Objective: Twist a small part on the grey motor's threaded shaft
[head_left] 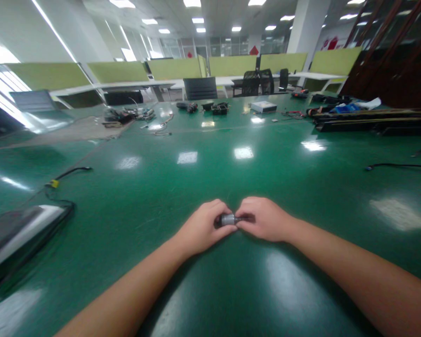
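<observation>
Low in the middle of the view, both hands meet over the green tabletop. My left hand (pixel 206 224) is closed around a small silver cylinder (pixel 228 219), which looks like a little motor with a dark end; its exact kind is unclear. From its right side a thin dark rod (pixel 244 218) runs into my right hand (pixel 261 218), whose fingers are pinched on it. The cylinder lies roughly sideways between the two hands. Fingers hide both ends, and whether rod and cylinder are one piece cannot be made out.
At the left stands a grey and white device (pixel 24 234) with a black cable (pixel 70 174) behind it. Farther back on the green table (pixel 154 182) are a drill-like tool (pixel 187 107), a white box (pixel 263 107) and dark bars (pixel 372 122). Another cable (pixel 396 165) lies at the right.
</observation>
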### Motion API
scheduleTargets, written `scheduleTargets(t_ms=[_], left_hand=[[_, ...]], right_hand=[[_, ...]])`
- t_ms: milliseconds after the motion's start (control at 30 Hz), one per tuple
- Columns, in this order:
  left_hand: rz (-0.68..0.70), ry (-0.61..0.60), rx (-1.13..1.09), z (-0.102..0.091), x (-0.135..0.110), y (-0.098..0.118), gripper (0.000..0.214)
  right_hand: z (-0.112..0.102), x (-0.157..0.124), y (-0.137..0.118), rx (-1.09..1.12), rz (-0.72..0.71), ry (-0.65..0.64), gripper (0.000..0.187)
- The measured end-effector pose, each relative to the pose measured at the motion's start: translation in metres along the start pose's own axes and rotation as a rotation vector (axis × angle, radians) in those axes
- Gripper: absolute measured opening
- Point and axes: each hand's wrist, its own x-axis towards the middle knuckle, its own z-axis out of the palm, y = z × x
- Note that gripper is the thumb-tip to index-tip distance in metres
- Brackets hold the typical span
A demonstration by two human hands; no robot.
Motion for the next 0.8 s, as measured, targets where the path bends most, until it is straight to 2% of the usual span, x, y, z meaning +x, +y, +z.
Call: scheduleTargets(t_ms=[800], left_hand=[[0.0,-0.013,0.014,-0.0005,-0.001,0.0017,0.019]], right_hand=[[-0.0073,-0.004,0.0,0.004,0.034,-0.026,0.008]])
